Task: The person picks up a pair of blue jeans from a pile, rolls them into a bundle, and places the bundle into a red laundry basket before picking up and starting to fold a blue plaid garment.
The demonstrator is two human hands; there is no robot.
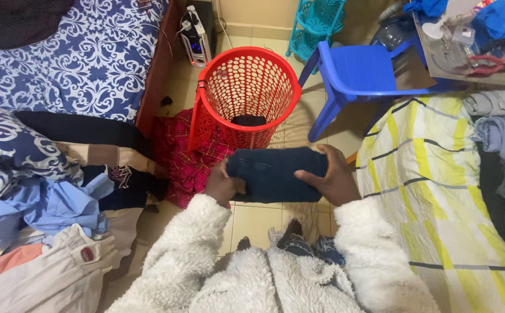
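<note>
Dark blue denim, folded into a thick rectangular bundle (275, 173), sits between your two hands just above the tiled floor (258, 223), near the middle of the view. Its long axis runs flat from 9 o'clock to 3 o'clock, with the rounded fold edge facing 12 o'clock toward the red perforated plastic laundry basket (246, 95). Your left hand (224, 185) closes on the bundle's 9 o'clock end, fingers curled under and against it. Your right hand (332, 177) grips the 3 o'clock end, thumb laid across the top face and fingers wrapped round the far edge. So the bundle lies directly between both hands, touching each, with white fleecy sleeves (188, 255) running back toward 6 o'clock. The basket stands just beyond the bundle at 12 o'clock, a dark garment in its bottom, and a red checked cloth (185, 162) is heaped on the floor at its 8 o'clock side. A blue plastic chair (357, 75) stands at 1 o'clock. A yellow-and-white striped sheet (432, 191) spreads at 3 o'clock, with rolled grey garments (499, 104) along its far edge.
</note>
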